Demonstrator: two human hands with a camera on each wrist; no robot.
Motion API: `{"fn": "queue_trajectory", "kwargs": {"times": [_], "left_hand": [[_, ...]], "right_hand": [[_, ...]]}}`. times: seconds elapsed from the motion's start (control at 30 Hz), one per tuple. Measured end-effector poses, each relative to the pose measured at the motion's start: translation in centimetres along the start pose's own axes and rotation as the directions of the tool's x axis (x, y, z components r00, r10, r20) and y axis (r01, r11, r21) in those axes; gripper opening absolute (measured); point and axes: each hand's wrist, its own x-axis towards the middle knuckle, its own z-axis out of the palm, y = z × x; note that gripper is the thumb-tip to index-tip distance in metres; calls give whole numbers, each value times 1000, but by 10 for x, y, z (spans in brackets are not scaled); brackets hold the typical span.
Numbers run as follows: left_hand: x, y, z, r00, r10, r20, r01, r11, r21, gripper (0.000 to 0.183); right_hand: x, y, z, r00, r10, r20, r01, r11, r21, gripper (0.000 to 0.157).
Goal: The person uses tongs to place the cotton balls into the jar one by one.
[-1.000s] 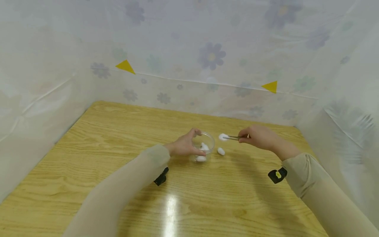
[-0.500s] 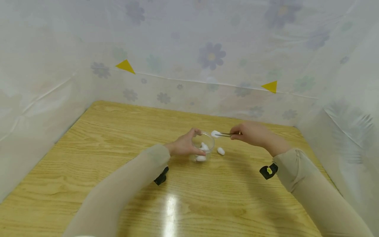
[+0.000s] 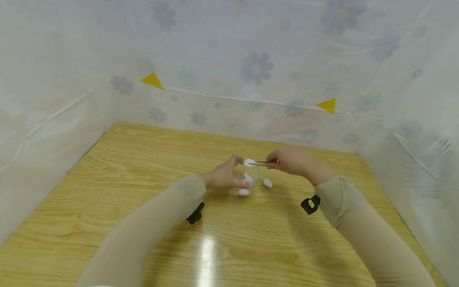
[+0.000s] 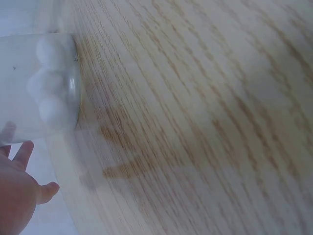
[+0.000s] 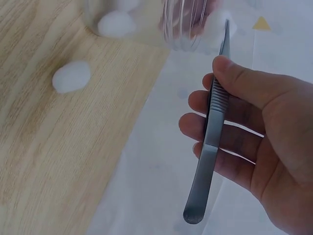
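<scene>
My left hand (image 3: 225, 174) grips a clear round jar (image 4: 19, 83) that stands on the table, thumb and fingers around its rim. Several white cotton balls (image 4: 51, 81) lie at the bottom of the jar. My right hand (image 5: 264, 122) pinches metal tweezers (image 5: 210, 132) between thumb and fingers. At the tweezers' tips a white cotton ball (image 3: 249, 162) is held, over the jar's mouth in the head view. Another loose cotton ball (image 5: 72, 77) rests on the table just right of the jar.
The wood-grain table (image 3: 161, 239) reaches back to a pale flowered curtain (image 3: 215, 52) that also hangs at both sides. Two yellow triangles (image 3: 152, 81) mark the back curtain. A dark camera mount (image 3: 310, 204) sits at the right wrist.
My right hand has moved left, carrying the tweezers and their cotton ball from right of the jar to over its mouth. My left hand and the jar have stayed in place.
</scene>
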Motion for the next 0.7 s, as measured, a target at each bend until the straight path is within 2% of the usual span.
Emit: {"fn": "queue_trajectory", "kwargs": {"times": [0.27,0.7], "left_hand": [[-1,1,0,1000,-1,7,1,1000,3,95],[-2,2,0,1000,-5,14,5,1000,-3,94]], "right_hand": [[7,-7,2,1000,-23,8,23,1000,-3,11],[9,-9,4,1000,-14,-2,14,1000,12,13]]}}
